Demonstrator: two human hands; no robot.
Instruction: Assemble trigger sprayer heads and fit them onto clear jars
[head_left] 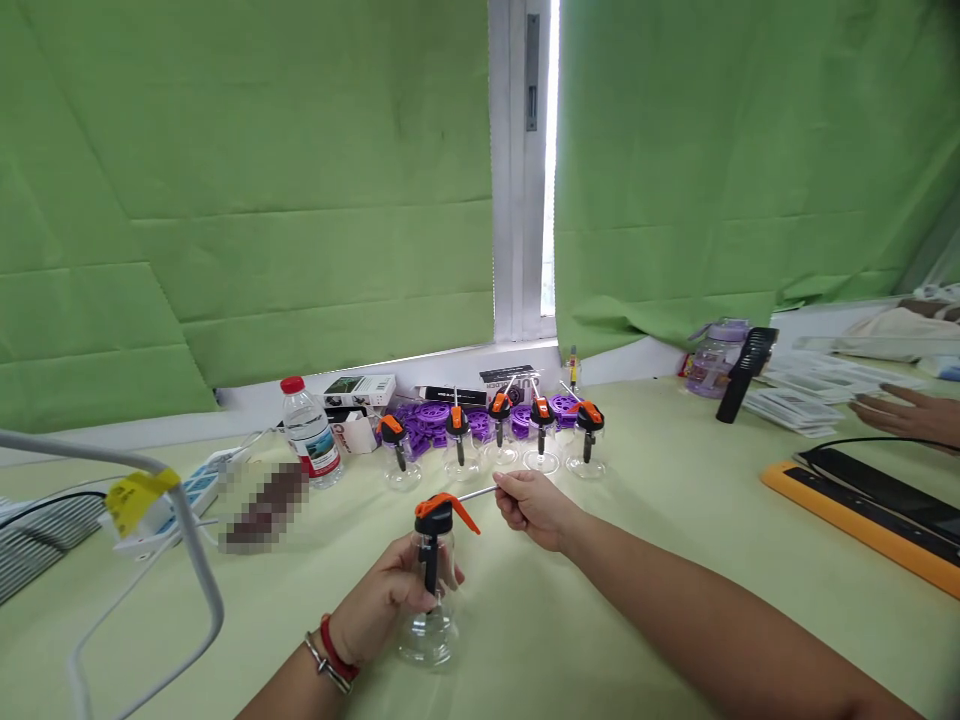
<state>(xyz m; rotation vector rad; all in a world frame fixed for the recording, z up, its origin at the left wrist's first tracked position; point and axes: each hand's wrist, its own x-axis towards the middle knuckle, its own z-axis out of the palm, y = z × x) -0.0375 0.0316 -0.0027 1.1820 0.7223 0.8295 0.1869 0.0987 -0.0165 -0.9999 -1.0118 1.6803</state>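
Note:
My left hand (379,600) is wrapped round a clear bottle (431,640) with a black cap, a raised orange flap and a black handle. The bottle stands near the front of the table, slightly tilted. Fingers of my right hand (536,508) pinch the far end of a thin whitish stick (478,493), whose other end reaches the bottle's cap. Whether the stick enters the cap cannot be made out. Behind my hands stand several similar bottles in a row, among them a left one (401,465) and a right one (587,450); thin sticks rise from some of them.
Purple plastic parts (427,425) and small boxes (360,388) lie behind the bottles. A red-capped water bottle (311,440) stands left, near a power strip (202,487) and a bent white tube (199,560). To the right are an orange-and-black tool (862,510) and another person's hand (911,415).

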